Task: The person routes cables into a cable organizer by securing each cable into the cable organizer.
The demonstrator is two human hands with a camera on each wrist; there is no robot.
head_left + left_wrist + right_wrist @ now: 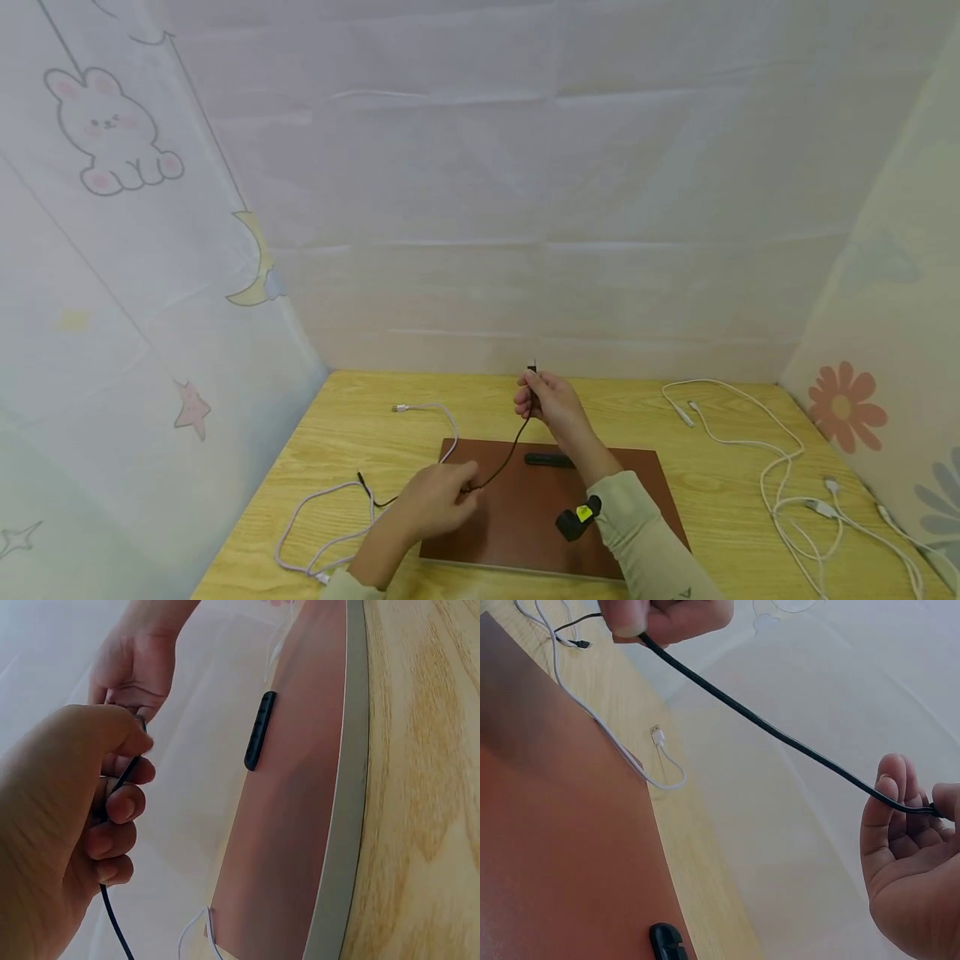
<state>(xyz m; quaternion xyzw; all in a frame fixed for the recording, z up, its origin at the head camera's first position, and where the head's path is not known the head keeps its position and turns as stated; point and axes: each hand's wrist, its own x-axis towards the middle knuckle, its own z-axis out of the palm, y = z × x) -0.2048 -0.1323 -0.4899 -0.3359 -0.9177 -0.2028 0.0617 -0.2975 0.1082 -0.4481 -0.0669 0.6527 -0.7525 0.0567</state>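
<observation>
A thin black USB cable point(507, 461) runs between my two hands above the brown board. My right hand point(558, 410) pinches it just below its USB plug point(532, 366), which points up. In the left wrist view my left hand point(67, 802) has its fingers curled round the cable farther along. The cable's other end point(362, 478) lies on the table to the left, beside a white cable. Between the hands the cable hangs in a slight sag in the right wrist view. A black slotted strip point(260, 731) lies near the far edge of the brown board point(525, 521).
A pale white cable point(300, 505) loops on the wooden table point(330, 433) at left, its USB end near the board's far left corner. Several white cables point(783, 455) lie tangled at right. Printed cloth walls point(480, 208) stand behind and at both sides.
</observation>
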